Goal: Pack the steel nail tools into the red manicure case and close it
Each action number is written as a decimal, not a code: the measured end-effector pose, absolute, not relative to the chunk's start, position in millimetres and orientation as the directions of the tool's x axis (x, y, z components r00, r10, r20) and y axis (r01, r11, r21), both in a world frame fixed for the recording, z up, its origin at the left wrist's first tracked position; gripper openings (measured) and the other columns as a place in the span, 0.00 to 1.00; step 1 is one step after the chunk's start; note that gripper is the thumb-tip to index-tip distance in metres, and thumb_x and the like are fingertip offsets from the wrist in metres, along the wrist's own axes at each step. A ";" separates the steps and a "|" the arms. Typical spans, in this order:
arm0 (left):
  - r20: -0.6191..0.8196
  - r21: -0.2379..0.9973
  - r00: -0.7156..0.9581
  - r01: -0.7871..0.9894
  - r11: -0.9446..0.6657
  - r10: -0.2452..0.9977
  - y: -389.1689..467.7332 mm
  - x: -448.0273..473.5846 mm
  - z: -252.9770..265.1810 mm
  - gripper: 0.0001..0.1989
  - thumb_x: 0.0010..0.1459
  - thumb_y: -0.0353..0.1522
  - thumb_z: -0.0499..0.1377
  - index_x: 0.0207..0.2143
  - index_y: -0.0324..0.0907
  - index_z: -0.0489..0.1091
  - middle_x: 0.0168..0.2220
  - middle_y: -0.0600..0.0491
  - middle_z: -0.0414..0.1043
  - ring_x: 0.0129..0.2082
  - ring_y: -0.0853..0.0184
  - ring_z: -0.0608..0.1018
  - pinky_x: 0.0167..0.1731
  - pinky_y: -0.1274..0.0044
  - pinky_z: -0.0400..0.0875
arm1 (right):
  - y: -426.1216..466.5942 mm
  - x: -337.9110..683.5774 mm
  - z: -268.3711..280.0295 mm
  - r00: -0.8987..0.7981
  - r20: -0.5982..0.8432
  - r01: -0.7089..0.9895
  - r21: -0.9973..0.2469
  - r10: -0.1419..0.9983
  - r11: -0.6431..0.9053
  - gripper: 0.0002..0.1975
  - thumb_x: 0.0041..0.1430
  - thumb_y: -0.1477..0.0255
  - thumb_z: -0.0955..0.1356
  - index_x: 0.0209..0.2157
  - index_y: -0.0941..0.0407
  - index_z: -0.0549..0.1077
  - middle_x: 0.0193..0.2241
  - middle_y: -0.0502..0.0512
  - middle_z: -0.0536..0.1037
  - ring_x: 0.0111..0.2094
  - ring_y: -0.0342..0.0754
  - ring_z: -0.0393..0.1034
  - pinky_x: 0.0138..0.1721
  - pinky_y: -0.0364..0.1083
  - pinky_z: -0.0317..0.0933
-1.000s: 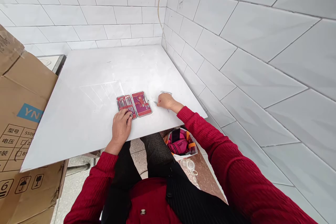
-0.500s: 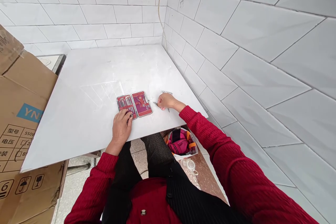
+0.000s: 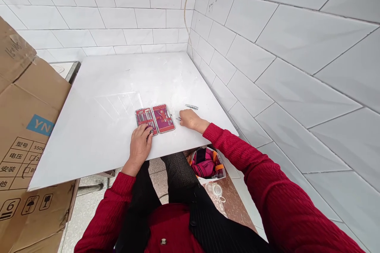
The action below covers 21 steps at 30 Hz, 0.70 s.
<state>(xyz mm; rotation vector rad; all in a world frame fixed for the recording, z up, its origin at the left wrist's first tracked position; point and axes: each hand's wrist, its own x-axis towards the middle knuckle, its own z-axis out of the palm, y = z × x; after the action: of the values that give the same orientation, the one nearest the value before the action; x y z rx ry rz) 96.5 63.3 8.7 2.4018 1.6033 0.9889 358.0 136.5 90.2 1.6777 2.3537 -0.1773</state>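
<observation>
An open manicure case (image 3: 165, 128) with red lining lies on the white table, several slim metal tools strapped in its left half and a few more in its right. My left hand (image 3: 140, 144) rests on the near edge of the left half, fingers bent over it; a small dark shiny spot shows by the thumb. Just right of the case, my right hand (image 3: 190, 120) is closed in a pinch. A small metal manicure tool (image 3: 178, 118) pokes out from its fingertips, mostly hidden. Beyond that hand lies a silvery nail clipper (image 3: 191, 106).
A large cardboard box (image 3: 32, 99) stands against the table's left side. Tiled walls (image 3: 237, 51) meet behind and to the right of the white table (image 3: 109, 75). Below its front edge sits a bag (image 3: 208, 168) with pink contents, near a clear plastic lid (image 3: 216, 189).
My right hand has turned and drawn slightly nearer, uncovering more of the nail clipper behind it. My left hand stays on the case. The whole view has shifted a little.
</observation>
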 end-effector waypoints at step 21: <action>0.447 0.418 0.225 0.803 -0.425 0.866 59.8 98.2 6.7 0.17 0.71 0.34 0.50 0.56 0.43 0.73 0.60 0.42 0.73 0.62 0.50 0.72 0.63 0.54 0.67 | 232.2 297.8 122.1 -0.624 -0.223 0.730 0.175 0.749 0.660 0.11 0.59 0.81 0.71 0.45 0.62 0.81 0.43 0.70 0.83 0.49 0.62 0.78 0.46 0.50 0.65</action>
<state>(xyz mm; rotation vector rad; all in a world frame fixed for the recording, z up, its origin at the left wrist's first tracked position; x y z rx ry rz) 98.2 59.8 6.7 2.3804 1.6271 0.9744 297.8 232.2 122.1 1.1873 2.6028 0.0982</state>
